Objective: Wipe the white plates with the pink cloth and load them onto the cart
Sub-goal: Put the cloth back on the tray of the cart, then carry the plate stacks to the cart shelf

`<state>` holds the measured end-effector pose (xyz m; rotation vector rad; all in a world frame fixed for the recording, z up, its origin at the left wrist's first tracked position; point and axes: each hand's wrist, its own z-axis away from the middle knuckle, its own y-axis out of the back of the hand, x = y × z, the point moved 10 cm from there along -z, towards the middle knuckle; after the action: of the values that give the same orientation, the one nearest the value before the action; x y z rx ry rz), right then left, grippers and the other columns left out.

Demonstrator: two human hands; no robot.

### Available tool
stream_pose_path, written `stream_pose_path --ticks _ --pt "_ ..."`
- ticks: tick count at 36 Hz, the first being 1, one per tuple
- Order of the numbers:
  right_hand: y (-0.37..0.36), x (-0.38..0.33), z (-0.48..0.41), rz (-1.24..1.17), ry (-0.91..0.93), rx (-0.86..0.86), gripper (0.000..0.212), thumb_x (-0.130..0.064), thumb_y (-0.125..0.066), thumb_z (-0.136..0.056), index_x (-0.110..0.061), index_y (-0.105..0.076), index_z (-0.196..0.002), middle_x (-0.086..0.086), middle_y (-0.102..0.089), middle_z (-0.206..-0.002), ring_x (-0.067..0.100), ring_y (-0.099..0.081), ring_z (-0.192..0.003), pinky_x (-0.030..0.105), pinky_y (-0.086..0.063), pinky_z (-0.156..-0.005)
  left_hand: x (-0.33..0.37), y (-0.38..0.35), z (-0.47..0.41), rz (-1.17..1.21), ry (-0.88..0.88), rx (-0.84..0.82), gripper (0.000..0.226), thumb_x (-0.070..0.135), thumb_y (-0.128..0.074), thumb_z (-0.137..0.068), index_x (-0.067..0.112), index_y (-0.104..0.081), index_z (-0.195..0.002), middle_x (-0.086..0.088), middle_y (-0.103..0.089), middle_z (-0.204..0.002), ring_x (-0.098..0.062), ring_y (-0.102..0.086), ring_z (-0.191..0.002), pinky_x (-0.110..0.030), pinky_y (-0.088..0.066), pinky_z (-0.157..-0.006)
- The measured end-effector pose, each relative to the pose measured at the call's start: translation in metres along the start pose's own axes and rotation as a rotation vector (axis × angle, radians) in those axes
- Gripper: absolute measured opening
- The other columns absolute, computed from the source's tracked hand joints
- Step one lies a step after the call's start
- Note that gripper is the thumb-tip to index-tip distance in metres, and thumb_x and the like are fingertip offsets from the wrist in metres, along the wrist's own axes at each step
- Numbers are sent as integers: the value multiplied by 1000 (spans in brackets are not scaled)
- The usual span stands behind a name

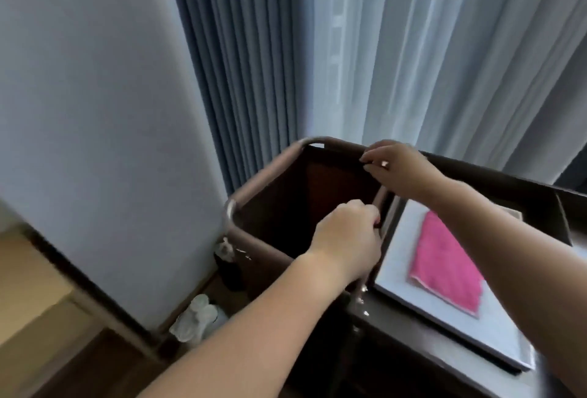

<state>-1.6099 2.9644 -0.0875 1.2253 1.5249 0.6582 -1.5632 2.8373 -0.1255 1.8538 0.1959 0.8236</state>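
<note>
Both our hands clamped on cart frame (263, 175): left hand (346, 235) near rail, right hand (397, 168) far rail, likely to reposition it. Pink cloth (444, 264) lies flat on white tray (495, 327) right of them, parked for wiping.

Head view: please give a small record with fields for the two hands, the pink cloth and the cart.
left hand: grips the near bar of the rounded metal tube frame
right hand: pinches the far top edge of the dark brown fabric bin
flat pink rectangular cloth: lies on the white rectangular tray, no hand on it
behind: blue pleated curtain
</note>
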Motion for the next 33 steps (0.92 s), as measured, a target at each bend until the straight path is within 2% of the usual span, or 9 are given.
stream_pose_path --ticks 5,10,14,16,20,25,28,31,33 --pt "-17 -157 -35 -95 268 32 16 -9 -63 -87 -10 -72 -100 5 -67 -101 20 -62 -91 25 -45 -82 -82 109 63 2 108 263 22 20 -55 -93 15 -66 -111 -1 -62 -108 -21 -58 -100 -38 -51 -84" --pt "-75 -315 -42 -230 416 -43 22 -14 -63 -88 -10 -71 -109 -1 -67 -96 17 -64 -88 30 -49 -87 -198 193 178 -115 381 387 13 20 -57 -91 14 -65 -99 -2 -62 -98 -27 -60 -90 -35 -48 -74" --pt "-145 -436 -36 -332 483 -151 24 -21 -61 -90 -19 -70 -113 -10 -64 -85 -11 -56 -70 22 -41 -77 -293 245 303 -173 643 433 19 20 -53 -92 15 -66 -105 -6 -68 -103 -28 -61 -96 -33 -47 -76" --pt "-182 -495 -27 -371 528 -206 25 -23 -61 -91 -21 -69 -115 -9 -68 -93 -20 -51 -70 20 -40 -77 -333 267 366 -172 748 466 20 20 -51 -92 17 -66 -106 -5 -69 -103 -27 -62 -97 -32 -50 -77" --pt "-248 -605 -7 -412 599 -303 30 -29 -57 -93 -25 -65 -122 -12 -67 -104 -15 -53 -81 14 -40 -76 -396 307 477 -170 901 506 22 25 -51 -94 21 -65 -110 0 -69 -110 -23 -64 -98 -34 -54 -80" --pt "-308 -719 16 -483 651 -375 28 -25 -60 -92 -20 -67 -119 -9 -68 -100 -4 -55 -78 24 -44 -80 -447 354 591 -184 1055 573 25 25 -51 -94 22 -64 -115 3 -70 -110 -21 -64 -98 -34 -53 -82" --pt "-338 -776 27 -508 701 -426 27 -24 -60 -92 -19 -68 -117 -15 -65 -91 -11 -54 -75 20 -40 -77 -470 378 644 -192 1131 608 25 26 -51 -94 21 -64 -115 3 -70 -110 -21 -64 -99 -34 -52 -84" --pt "-365 -822 37 -517 743 -469 27 -23 -60 -91 -19 -68 -116 -11 -68 -95 -9 -55 -75 19 -39 -76 -494 396 686 -214 1199 631 25 27 -51 -95 23 -63 -116 5 -69 -112 -19 -63 -99 -28 -47 -76" --pt "-383 -846 41 -526 757 -496 26 -24 -60 -91 -19 -69 -116 -15 -65 -90 -16 -54 -74 18 -39 -72 -510 407 709 -220 1241 646 25 27 -50 -96 23 -62 -118 5 -68 -113 -19 -62 -100 -28 -46 -76"
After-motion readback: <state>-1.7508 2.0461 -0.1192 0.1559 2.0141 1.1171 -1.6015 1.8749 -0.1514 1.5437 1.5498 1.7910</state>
